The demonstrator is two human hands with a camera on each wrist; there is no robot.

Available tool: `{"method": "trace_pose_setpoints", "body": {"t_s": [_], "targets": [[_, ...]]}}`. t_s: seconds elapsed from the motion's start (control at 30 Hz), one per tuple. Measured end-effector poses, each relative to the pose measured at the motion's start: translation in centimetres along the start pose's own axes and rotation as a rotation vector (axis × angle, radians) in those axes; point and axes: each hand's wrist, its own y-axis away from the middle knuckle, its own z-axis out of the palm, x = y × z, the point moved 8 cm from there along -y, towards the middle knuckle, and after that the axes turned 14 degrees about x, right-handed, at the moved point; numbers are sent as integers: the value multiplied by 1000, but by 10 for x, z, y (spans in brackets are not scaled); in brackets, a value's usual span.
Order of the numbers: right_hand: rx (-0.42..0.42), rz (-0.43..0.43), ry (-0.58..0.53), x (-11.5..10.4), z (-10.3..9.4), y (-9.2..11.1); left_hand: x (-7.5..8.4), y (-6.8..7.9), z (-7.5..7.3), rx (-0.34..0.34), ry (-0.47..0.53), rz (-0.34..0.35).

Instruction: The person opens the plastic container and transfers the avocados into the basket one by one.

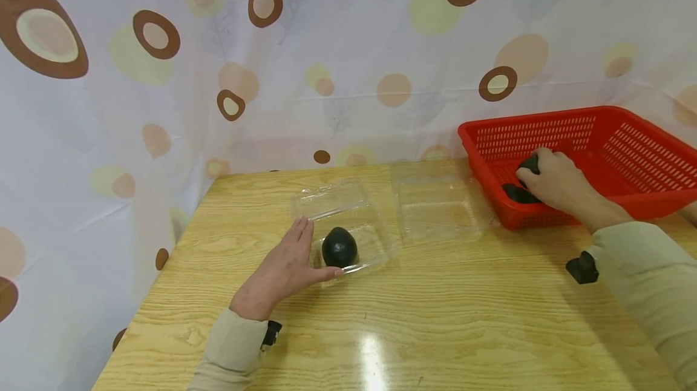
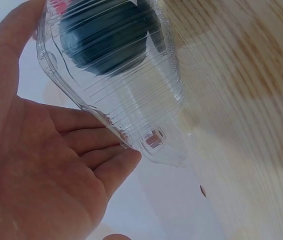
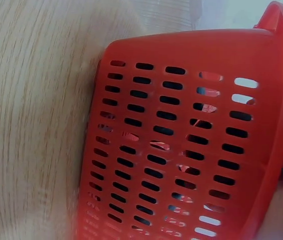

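One dark avocado [image 1: 339, 247] sits in an open clear plastic clamshell box [image 1: 376, 239] on the table. My left hand [image 1: 285, 264] lies along the box's left and near sides, its fingers and thumb stretched out and touching the plastic. In the left wrist view the avocado [image 2: 104, 37] shows through the ribbed wall. Inside the red basket [image 1: 667, 155], my right hand [image 1: 556, 182] grips another avocado [image 1: 529, 167]. A further dark avocado [image 1: 520, 193] lies below it. The right wrist view shows mostly the basket's slotted side [image 3: 181, 130], which hides the grip.
A second clear plastic box [image 1: 435, 203] stands between the first box and the basket. The wooden table [image 1: 337, 330] meets a patterned cloth [image 1: 348, 64] at the back. At the far right edge, part of another person's hand [image 1: 690, 213] shows beside the basket.
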Motion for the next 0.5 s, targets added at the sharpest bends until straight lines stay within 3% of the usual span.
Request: {"method": "trace_pose_setpoints", "body": {"t_s": [0.5], "targets": [[-41,-18,94,3,7,-3,0,1,0,-2,-2,1]]}}
